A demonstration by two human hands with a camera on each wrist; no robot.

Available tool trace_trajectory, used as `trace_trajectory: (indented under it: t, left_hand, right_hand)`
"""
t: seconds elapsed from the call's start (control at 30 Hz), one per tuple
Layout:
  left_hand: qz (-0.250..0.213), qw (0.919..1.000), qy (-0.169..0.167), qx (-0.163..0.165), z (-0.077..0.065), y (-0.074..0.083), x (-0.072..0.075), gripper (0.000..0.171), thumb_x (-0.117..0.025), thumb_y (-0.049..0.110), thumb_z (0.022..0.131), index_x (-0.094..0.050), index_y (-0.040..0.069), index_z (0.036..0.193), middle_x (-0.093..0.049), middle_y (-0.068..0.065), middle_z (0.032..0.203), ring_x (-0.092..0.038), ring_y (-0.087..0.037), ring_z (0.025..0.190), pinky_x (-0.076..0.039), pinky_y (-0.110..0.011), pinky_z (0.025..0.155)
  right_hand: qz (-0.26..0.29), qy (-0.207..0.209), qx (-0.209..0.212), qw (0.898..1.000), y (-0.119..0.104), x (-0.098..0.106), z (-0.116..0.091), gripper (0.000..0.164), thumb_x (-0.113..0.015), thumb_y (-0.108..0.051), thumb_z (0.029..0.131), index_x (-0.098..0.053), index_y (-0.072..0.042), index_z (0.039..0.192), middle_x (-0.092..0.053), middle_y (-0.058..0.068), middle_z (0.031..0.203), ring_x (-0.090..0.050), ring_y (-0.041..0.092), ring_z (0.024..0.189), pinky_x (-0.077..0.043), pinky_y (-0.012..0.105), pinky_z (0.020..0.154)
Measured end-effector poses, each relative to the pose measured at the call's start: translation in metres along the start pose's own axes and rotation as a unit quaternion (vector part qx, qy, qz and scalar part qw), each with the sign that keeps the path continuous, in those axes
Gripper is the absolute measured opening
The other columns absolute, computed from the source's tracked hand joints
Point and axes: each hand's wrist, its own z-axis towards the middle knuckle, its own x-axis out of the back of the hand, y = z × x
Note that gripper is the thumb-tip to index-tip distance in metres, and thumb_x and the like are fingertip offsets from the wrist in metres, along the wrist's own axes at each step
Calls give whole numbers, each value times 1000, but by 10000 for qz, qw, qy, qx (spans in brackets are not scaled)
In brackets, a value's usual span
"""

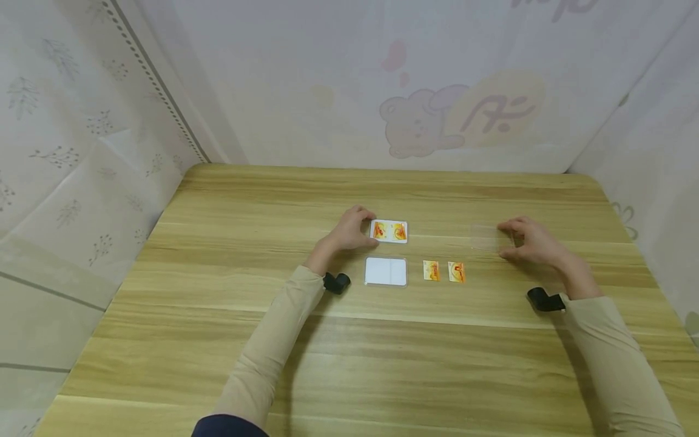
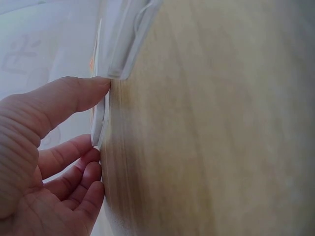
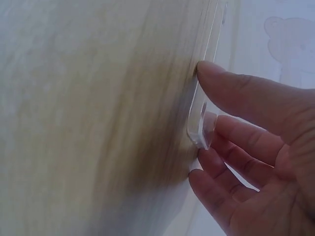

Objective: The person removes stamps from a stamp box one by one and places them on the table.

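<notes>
Pinching by edges: left hand (image 1: pixel 347 233), white rectangular case (image 1: pixel 390 239) with orange stamps (image 1: pixel 400 230); right hand (image 1: pixel 534 243), clear rectangular plastic cover (image 1: pixel 484 238), right of case. Step seems cover handling; next likely needs level grip.

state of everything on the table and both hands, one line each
Clear rectangular plastic piece: bare, gripped
White rectangular holder with two orange pictures: filled, gripped
White rectangular holder with clear plastic rim: flat, no pictures showing, untouched
Two small orange-and-yellow picture cards: loose, flat, apart
Left hand: gripping the filled holder
Right hand: gripping the clear piece
</notes>
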Motion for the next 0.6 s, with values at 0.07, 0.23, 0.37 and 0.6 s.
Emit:
trace_trajectory:
  t: [0.07, 0.23, 0.37, 0.6]
  left_hand:
    - [17, 10000, 0, 7, 0, 0, 0, 58, -77, 14, 75, -53, -4, 125, -47, -17, 127, -40, -30, 122, -31, -38, 105]
    - [72, 10000, 15, -50, 2, -1, -1, 58, -77, 15, 75, -53, -4, 125, -48, -17, 126, -41, -30, 121, -31, -38, 105]
    - [65, 9999, 16, -80, 2, -1, -1, 58, -78, 14, 75, -54, -4, 124, -48, -17, 126, -41, -30, 121, -31, -38, 105]
    - [40, 9999, 10, -108, 0, -1, 0, 59, -78, 14, 74, -53, -5, 124, -48, -19, 126, -41, -31, 121, -32, -39, 104]
  right_hand:
    - [-15, -4, -8, 10000, 0, 0, 0, 57, -75, -4, 75, -50, 15, 121, -44, 35, 121, -42, 48, 109, -34, 60, 89]
    - [42, 1, -65, 10000, -4, 0, 0, 59, -76, -9, 76, -48, 15, 123, -43, 34, 123, -40, 49, 112, -32, 61, 92]
    - [108, 109, -116, 9998, -10, -1, 0, 60, -76, -14, 78, -48, 13, 125, -43, 33, 125, -40, 48, 114, -31, 62, 93]
    - [-212, 391, 203, 9988, -23, -4, 8, 52, -73, -12, 80, -52, 10, 122, -51, 31, 119, -51, 45, 101, -42, 57, 82]
